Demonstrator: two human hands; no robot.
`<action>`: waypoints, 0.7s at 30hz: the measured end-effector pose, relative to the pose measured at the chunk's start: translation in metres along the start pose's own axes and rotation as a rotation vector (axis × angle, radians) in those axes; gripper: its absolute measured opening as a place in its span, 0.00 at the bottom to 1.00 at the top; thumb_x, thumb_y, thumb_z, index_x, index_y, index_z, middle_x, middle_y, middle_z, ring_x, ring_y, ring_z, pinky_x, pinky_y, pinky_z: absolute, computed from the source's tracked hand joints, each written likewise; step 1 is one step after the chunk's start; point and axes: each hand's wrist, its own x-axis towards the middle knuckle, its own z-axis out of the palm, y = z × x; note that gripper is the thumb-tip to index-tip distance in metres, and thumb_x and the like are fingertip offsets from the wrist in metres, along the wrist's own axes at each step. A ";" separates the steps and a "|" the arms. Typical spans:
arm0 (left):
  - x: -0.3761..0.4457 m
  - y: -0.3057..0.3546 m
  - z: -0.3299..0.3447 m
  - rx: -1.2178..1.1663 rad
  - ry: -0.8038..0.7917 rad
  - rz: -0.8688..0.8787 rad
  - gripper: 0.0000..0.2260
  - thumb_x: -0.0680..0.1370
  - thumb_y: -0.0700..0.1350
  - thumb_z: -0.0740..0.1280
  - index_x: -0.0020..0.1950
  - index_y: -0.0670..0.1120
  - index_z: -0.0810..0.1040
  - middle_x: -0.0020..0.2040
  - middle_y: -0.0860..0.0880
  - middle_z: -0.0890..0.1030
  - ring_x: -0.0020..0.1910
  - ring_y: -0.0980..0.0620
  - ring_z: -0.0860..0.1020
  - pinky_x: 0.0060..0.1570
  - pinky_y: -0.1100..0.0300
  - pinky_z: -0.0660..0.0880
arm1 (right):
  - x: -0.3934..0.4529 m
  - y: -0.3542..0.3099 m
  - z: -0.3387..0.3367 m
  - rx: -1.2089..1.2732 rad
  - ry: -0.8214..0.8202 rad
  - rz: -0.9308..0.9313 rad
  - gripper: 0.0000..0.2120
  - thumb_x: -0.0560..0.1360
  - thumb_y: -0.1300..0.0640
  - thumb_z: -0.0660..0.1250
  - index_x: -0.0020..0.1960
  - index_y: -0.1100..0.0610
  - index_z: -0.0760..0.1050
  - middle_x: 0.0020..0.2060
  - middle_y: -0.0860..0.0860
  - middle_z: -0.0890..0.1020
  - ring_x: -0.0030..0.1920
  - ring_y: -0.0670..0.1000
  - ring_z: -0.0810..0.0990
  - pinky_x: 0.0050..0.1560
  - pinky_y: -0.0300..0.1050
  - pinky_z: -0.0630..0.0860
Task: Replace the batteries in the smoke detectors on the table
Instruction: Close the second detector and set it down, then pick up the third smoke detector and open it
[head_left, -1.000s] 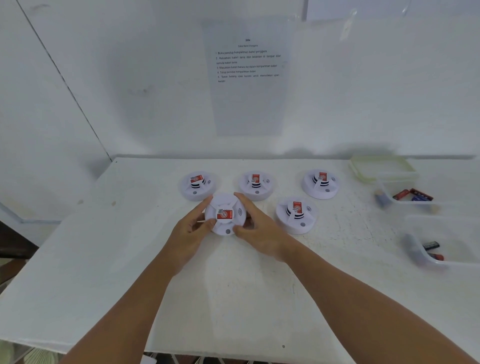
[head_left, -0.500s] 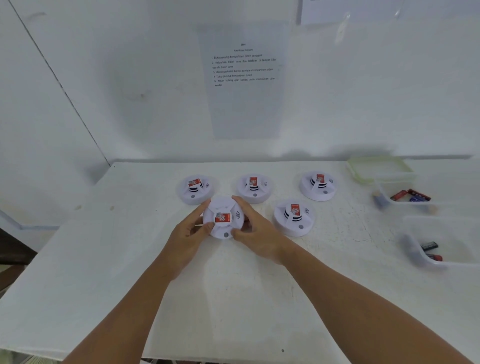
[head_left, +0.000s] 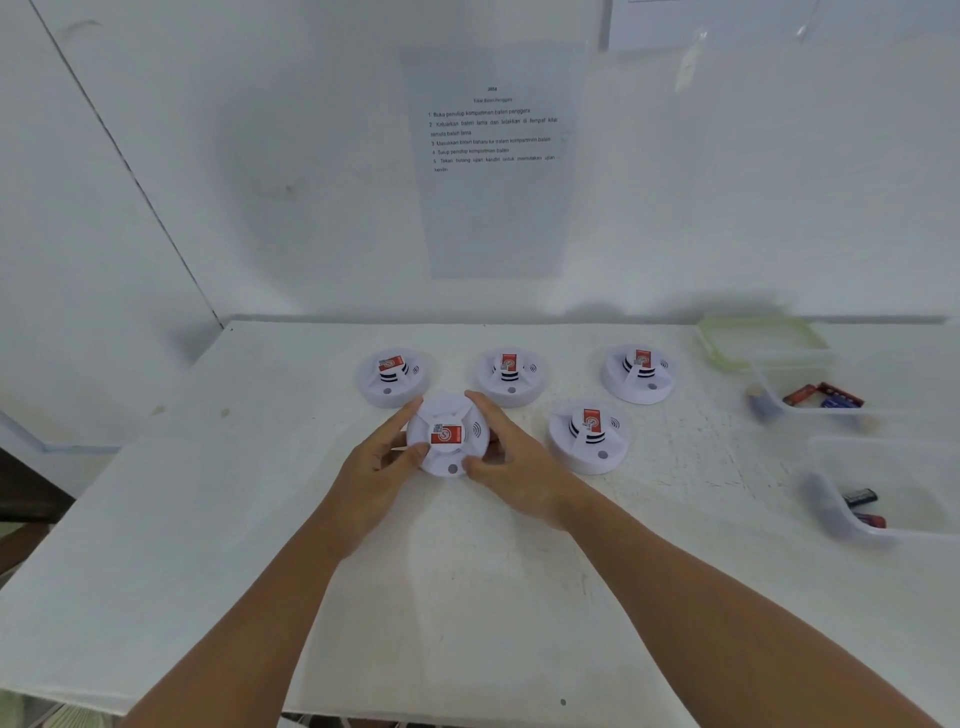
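Note:
A round white smoke detector (head_left: 448, 434) with a red label faces up in the middle of the table. My left hand (head_left: 382, 465) grips its left side and my right hand (head_left: 514, 462) grips its right side. Behind it stand three more white detectors: the back left detector (head_left: 392, 376), the back middle detector (head_left: 511, 375) and the back right detector (head_left: 640, 373). One more detector (head_left: 589, 436) sits just right of my right hand.
At the right edge, a clear tub (head_left: 779, 400) holds red and blue batteries (head_left: 826, 396), with a green-rimmed lid (head_left: 719, 349) behind it. A nearer clear tub (head_left: 826, 509) holds two batteries (head_left: 865, 506). An instruction sheet (head_left: 493, 156) hangs on the wall. The white table (head_left: 467, 597) ends near my forearms.
Both hands keep hold of the detector; it has turned slightly between them, so its red label sits at a different angle. The camera view has shifted a little.

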 end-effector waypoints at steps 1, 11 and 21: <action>0.000 -0.001 0.000 0.001 -0.003 0.000 0.23 0.84 0.45 0.65 0.78 0.58 0.68 0.59 0.59 0.84 0.55 0.67 0.81 0.49 0.76 0.74 | 0.000 0.001 0.000 0.001 -0.003 0.008 0.32 0.81 0.64 0.66 0.76 0.42 0.59 0.66 0.38 0.76 0.62 0.31 0.75 0.58 0.29 0.74; 0.004 -0.005 -0.001 0.028 0.059 0.004 0.20 0.82 0.47 0.69 0.73 0.60 0.74 0.58 0.55 0.85 0.57 0.58 0.82 0.58 0.64 0.76 | 0.009 0.006 0.002 -0.080 0.072 0.119 0.36 0.80 0.54 0.68 0.82 0.44 0.54 0.69 0.46 0.69 0.69 0.48 0.73 0.70 0.47 0.73; 0.029 0.004 -0.001 0.348 0.149 0.021 0.05 0.82 0.50 0.67 0.55 0.58 0.80 0.52 0.60 0.80 0.48 0.61 0.80 0.46 0.71 0.71 | 0.043 -0.001 -0.003 -0.408 0.054 0.287 0.25 0.78 0.40 0.65 0.70 0.52 0.69 0.71 0.53 0.67 0.67 0.58 0.70 0.68 0.60 0.72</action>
